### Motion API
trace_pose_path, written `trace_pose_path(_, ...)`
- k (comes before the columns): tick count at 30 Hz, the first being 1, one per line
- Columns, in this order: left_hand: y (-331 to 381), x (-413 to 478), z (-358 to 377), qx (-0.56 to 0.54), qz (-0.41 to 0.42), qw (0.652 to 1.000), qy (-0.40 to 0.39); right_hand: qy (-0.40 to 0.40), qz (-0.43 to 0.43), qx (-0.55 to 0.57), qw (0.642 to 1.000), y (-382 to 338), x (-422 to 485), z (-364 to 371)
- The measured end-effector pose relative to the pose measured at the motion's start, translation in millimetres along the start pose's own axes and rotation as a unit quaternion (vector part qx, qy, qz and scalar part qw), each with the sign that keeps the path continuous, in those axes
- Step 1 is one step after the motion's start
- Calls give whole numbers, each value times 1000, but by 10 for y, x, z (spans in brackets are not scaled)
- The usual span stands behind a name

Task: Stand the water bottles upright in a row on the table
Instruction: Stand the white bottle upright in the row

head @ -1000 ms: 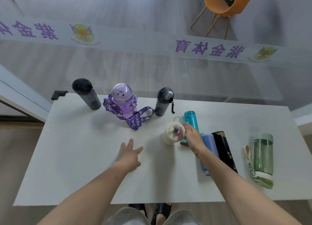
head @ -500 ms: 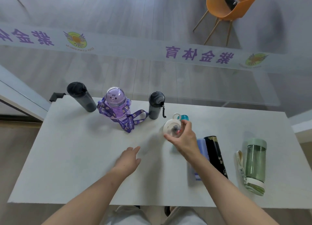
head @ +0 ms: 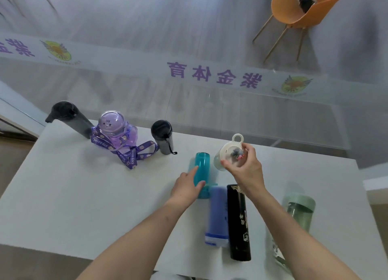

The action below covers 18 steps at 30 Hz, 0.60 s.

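Three bottles stand upright along the far edge of the white table (head: 63, 195): a dark grey one (head: 71, 118), a purple round one (head: 115, 128) with a printed strap, and a small black one (head: 162, 137). My right hand (head: 244, 168) holds a white bottle (head: 227, 153) with a ring lid above the table. My left hand (head: 186, 187) touches a teal bottle (head: 201, 172) lying flat, fingers spread on its side. A blue bottle (head: 217, 214), a black bottle (head: 238, 223) and a green bottle (head: 298, 214) lie on the table to the right.
A glass wall with purple lettering runs behind the table. An orange chair (head: 302, 9) stands beyond it at top right. The table's near edge is close to my body.
My right hand has lifted the white bottle off the table and carried it right. My left hand has moved right onto the teal bottle.
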<state>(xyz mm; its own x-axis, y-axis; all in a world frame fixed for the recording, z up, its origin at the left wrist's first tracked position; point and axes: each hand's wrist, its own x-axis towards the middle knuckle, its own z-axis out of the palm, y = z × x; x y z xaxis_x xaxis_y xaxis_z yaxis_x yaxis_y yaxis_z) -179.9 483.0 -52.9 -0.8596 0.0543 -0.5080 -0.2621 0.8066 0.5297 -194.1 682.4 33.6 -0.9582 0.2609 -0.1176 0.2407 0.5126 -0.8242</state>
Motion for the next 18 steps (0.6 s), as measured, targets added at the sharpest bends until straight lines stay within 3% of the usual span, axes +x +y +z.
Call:
trace_pose_path(8,103,70,123,-32,-31,999,15,-59,11,-3,998,286,167,91)
trace_pose_path(18,-461,-170,-139,-20,-78,997,19,-103,32,-41,993,149,297,588)
